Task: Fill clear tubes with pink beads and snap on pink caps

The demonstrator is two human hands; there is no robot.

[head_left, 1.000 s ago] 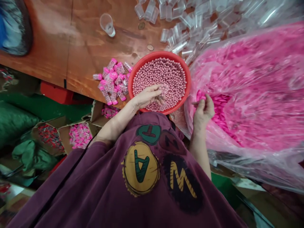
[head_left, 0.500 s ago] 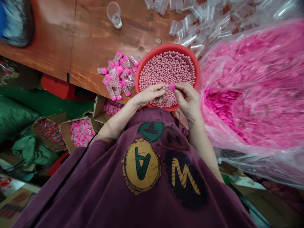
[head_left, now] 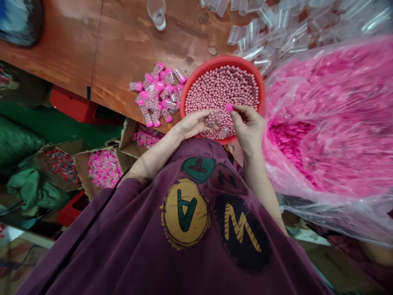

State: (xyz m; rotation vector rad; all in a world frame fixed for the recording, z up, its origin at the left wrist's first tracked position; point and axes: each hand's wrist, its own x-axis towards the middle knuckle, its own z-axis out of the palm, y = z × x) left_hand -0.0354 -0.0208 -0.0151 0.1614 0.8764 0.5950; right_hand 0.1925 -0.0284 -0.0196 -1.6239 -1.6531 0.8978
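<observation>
Clear plastic tube of pale-pink beads lies in the left hand, over the near side of the round red bowl.
The small bright-pink cap, up against the tube half a second ago, now stands just apart from it, so the closing seems unfinished. Left fingers curl around the tube; the right hand pinches the cap between thumb and finger. A large clear bag of bright-pink pieces crowds the bowl's right, a pile of pink-capped clear tubes its left; bare room lies far left on the brown wooden table.
</observation>
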